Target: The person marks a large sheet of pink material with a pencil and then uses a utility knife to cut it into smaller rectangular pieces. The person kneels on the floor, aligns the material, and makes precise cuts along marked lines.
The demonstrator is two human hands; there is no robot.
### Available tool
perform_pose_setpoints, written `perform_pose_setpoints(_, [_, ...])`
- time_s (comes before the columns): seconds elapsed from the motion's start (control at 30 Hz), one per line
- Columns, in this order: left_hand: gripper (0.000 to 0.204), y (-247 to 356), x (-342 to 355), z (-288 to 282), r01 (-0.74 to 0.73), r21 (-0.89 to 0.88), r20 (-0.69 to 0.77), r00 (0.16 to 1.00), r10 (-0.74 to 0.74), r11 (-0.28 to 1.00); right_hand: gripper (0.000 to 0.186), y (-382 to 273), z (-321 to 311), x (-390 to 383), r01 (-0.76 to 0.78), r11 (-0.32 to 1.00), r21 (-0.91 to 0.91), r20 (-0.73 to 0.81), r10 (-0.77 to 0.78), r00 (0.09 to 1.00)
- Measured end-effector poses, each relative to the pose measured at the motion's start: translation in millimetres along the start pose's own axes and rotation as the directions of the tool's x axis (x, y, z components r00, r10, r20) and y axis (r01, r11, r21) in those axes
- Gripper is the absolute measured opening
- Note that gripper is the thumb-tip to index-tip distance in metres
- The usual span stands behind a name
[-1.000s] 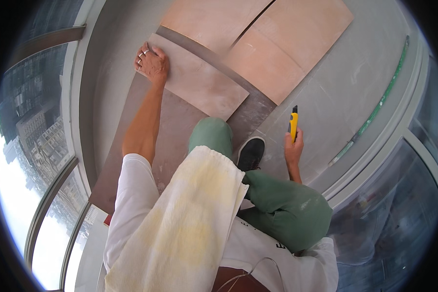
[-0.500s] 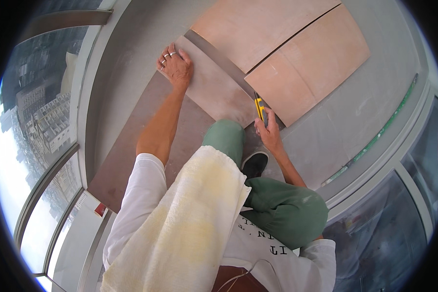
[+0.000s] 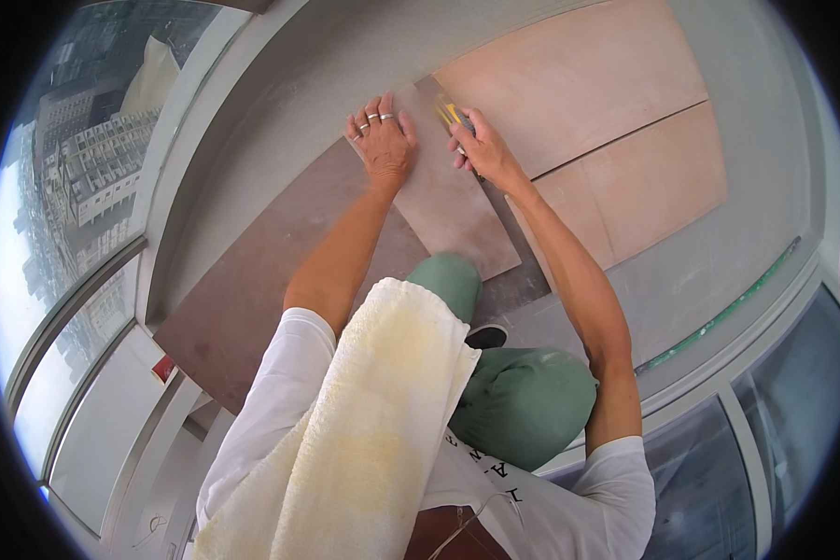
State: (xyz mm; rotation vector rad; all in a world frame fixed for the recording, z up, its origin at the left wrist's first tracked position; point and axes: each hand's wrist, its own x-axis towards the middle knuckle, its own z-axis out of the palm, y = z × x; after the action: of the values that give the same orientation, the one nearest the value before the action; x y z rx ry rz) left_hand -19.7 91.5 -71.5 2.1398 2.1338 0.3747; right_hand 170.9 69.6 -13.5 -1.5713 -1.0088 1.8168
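My left hand (image 3: 383, 145) presses down, fingers stretched out with rings on them, at the far end of a narrow pale board (image 3: 457, 210). That board lies on a larger brownish board (image 3: 289, 257), and my green-trousered knee (image 3: 448, 275) rests at its near end. Closed round a yellow utility knife (image 3: 448, 114), my right hand (image 3: 483, 151) is just beyond the narrow board's right edge, near its far corner. A dark strip of the board underneath (image 3: 527, 266) shows along that edge. Whether the blade touches the surface is hidden by motion blur and small size.
Two pinkish boards (image 3: 579, 84) lie to the right with a dark gap between them. A long green strip (image 3: 719, 313) lies by the right-hand frame. Windows (image 3: 75, 345) line the left side. A yellowish towel (image 3: 373, 392) hangs down in front of me.
My right hand has carried the utility knife from the narrow board's near right corner to its far end. My left hand stays on the board; the whole view has shifted.
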Motion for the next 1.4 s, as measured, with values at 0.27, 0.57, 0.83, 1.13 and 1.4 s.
perform_pose_setpoints(0.27, [0.046,-4.3,0.8,2.2,0.003,0.003,-0.003,1.0,-0.003,1.0,0.047,14.6,12.2,30.2,0.059,0.956,-0.287,-0.1,-0.091,0.991])
perform_pose_setpoints(0.57, [0.045,-2.5,1.8,0.1,0.009,-0.043,0.004,1.0,-0.009,0.999,0.044,-0.3,18.8,27.7,0.113,0.851,-0.513,-0.132,-0.208,0.969])
perform_pose_setpoints(0.83, [0.045,-2.6,2.7,-2.2,0.009,-0.055,0.02,1.0,-0.008,0.998,0.044,-1.8,20.8,31.7,0.132,0.843,-0.522,-0.126,-0.229,0.965])
perform_pose_setpoints(1.13, [0.044,-3.5,2.2,-0.1,0.008,-0.022,0.0,1.0,-0.008,1.0,0.044,-2.2,20.7,35.8,0.08,0.812,-0.578,-0.104,-0.171,0.98])
perform_pose_setpoints(1.4, [0.044,-4.6,2.3,1.2,0.008,-0.013,-0.007,1.0,-0.008,1.0,0.035,-1.7,27.8,39.8,0.136,0.746,-0.652,-0.121,-0.28,0.952])
